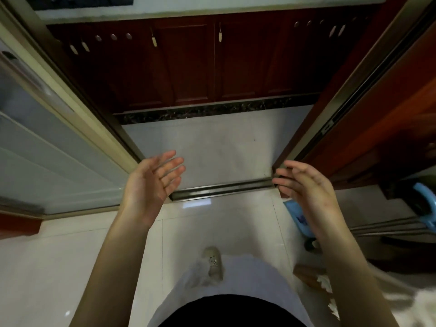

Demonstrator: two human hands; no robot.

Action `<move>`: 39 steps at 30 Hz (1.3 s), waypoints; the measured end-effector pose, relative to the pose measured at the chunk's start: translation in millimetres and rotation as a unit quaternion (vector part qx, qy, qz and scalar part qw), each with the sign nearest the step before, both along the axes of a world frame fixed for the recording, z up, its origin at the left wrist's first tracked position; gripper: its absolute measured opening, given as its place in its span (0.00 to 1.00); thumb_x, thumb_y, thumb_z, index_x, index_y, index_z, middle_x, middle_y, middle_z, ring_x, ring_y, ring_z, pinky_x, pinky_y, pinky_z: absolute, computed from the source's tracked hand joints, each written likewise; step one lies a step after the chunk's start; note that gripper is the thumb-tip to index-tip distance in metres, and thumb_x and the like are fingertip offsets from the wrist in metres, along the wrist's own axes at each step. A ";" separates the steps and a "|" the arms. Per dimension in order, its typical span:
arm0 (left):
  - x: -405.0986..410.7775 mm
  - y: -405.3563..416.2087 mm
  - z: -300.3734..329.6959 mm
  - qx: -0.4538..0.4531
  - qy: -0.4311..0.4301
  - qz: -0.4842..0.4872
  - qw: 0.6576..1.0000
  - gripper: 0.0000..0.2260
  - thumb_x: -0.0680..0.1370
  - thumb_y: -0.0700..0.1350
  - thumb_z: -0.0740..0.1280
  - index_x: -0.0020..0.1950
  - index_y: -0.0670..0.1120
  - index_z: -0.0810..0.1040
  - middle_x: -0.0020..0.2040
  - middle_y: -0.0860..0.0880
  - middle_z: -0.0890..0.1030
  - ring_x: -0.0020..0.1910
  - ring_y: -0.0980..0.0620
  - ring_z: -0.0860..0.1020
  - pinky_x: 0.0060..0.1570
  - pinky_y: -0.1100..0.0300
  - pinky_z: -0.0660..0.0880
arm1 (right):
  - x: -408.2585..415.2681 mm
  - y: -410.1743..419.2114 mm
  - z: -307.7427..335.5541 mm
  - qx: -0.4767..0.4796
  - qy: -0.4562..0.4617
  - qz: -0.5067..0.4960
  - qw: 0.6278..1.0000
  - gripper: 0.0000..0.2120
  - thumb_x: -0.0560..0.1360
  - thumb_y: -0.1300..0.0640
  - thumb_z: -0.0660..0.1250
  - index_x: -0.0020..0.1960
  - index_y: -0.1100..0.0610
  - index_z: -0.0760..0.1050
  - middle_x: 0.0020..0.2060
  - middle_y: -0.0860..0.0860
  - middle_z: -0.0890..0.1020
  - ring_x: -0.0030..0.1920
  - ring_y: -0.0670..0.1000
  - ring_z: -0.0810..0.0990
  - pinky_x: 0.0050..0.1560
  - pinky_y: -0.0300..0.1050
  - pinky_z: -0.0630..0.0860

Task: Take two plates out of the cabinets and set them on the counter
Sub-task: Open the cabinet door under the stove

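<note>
Here the person is standing at a doorway threshold point(221, 188) in the middle of the frame, facing a run of dark red cabinets point(188, 67) across the upper part, with the pale counter point(165, 9) edge running along the very top. No plates are showing anywhere; they are presumably sitting behind the closed cabinet doors, though which door I cannot tell.

The step in hand looks like the approach. To do it well, the person should be stepping over the sill, closing on the cabinets squarely, and reaching for one of the small pale handles point(154, 41) in the upper centre, pulling a door fully open before feeling for the plates, so both hands are free to lift.

The left hand point(151, 185), left of centre, is hanging in the air with its palm turned inward and fingers spread and nearly straight, holding nothing. The right hand point(304, 185), right of centre, is raised too, fingers loosely bent and apart, gripping nothing and touching nothing, just in front of the door frame's lower corner.
</note>
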State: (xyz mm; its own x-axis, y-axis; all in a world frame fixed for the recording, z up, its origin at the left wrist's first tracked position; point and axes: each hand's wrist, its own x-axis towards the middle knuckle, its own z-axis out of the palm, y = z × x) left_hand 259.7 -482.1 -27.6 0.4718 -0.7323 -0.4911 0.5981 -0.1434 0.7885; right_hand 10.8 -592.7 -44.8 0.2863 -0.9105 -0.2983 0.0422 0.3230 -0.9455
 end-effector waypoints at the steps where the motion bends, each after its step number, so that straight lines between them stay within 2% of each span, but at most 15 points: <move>1: 6.4 -8.7 -0.4 0.010 0.000 0.004 1.000 0.13 0.78 0.47 0.55 0.49 0.47 0.79 0.40 0.53 0.86 0.42 0.57 0.84 0.48 0.60 0.74 | 5.6 -8.6 -0.4 0.000 0.001 -0.002 1.000 0.12 0.78 0.62 0.57 0.50 0.51 0.78 0.46 0.53 0.83 0.44 0.49 0.84 0.42 0.35 0.80; 5: 26.2 -42.6 -5.2 0.025 -0.003 0.002 1.000 0.13 0.78 0.47 0.55 0.49 0.48 0.79 0.43 0.52 0.86 0.44 0.56 0.84 0.51 0.59 0.73 | 25.4 -44.5 -4.6 0.010 0.010 -0.007 1.000 0.13 0.78 0.62 0.58 0.48 0.50 0.79 0.44 0.52 0.84 0.42 0.48 0.85 0.40 0.34 0.79; 8: 42.3 -73.9 -8.2 0.039 -0.014 0.012 0.999 0.13 0.78 0.47 0.55 0.50 0.48 0.79 0.46 0.51 0.85 0.44 0.57 0.83 0.49 0.59 0.73 | 38.9 -81.1 -7.4 0.010 0.008 -0.009 1.000 0.14 0.77 0.62 0.58 0.46 0.49 0.80 0.42 0.51 0.85 0.42 0.48 0.85 0.42 0.35 0.80; 14: 65.0 -151.4 -14.8 0.027 -0.019 0.049 0.998 0.13 0.78 0.48 0.55 0.51 0.49 0.79 0.44 0.54 0.86 0.46 0.57 0.83 0.52 0.58 0.72 | 67.3 -177.8 -11.4 -0.002 0.028 0.039 0.999 0.13 0.78 0.60 0.59 0.46 0.47 0.80 0.43 0.49 0.85 0.44 0.48 0.85 0.41 0.34 0.79; 20: 69.1 -238.0 -12.6 0.043 -0.027 0.061 0.997 0.14 0.79 0.47 0.53 0.50 0.49 0.79 0.44 0.53 0.86 0.52 0.53 0.80 0.52 0.57 0.71 | 85.7 -280.5 -8.8 -0.003 0.039 0.082 0.996 0.11 0.79 0.61 0.57 0.50 0.52 0.78 0.45 0.51 0.84 0.43 0.47 0.84 0.40 0.34 0.78; 27: 75.5 -299.1 -8.1 0.042 -0.035 0.106 0.993 0.15 0.80 0.47 0.51 0.51 0.49 0.78 0.53 0.49 0.81 0.54 0.53 0.78 0.55 0.58 0.70 | 107.4 -374.1 1.1 0.010 0.030 0.107 0.994 0.10 0.79 0.63 0.57 0.49 0.55 0.76 0.43 0.52 0.82 0.42 0.49 0.82 0.39 0.33 0.78; 29: 77.4 -312.4 -11.0 0.057 -0.032 0.118 0.991 0.15 0.80 0.47 0.51 0.52 0.49 0.77 0.52 0.49 0.82 0.54 0.53 0.78 0.55 0.57 0.70 | 113.7 -395.2 2.8 0.008 0.028 0.111 0.993 0.10 0.79 0.63 0.57 0.49 0.54 0.76 0.43 0.52 0.82 0.42 0.49 0.81 0.39 0.34 0.78; 33: 88.4 -346.2 -19.5 0.076 -0.004 0.117 0.990 0.16 0.80 0.47 0.51 0.51 0.48 0.78 0.41 0.54 0.86 0.53 0.53 0.78 0.54 0.58 0.70 | 125.7 -433.2 -0.8 0.007 0.035 0.119 0.992 0.10 0.79 0.62 0.57 0.49 0.54 0.76 0.43 0.52 0.82 0.42 0.49 0.81 0.40 0.34 0.78; 39: 126.3 -427.9 -31.1 0.063 0.002 0.100 0.993 0.15 0.79 0.47 0.52 0.50 0.48 0.78 0.40 0.54 0.86 0.51 0.53 0.78 0.55 0.58 0.69 | 154.6 -499.4 -11.8 0.013 0.050 0.107 0.993 0.10 0.79 0.63 0.57 0.50 0.54 0.76 0.44 0.52 0.82 0.42 0.49 0.81 0.40 0.34 0.78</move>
State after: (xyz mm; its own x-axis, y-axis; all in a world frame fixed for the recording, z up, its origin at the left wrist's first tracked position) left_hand 386.0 -910.0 -58.7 0.5985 -0.5569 -0.5758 0.6282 -0.1198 0.7688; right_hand 165.4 -1092.0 -56.6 0.4409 -0.8232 -0.3575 -0.1239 0.3387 -0.9327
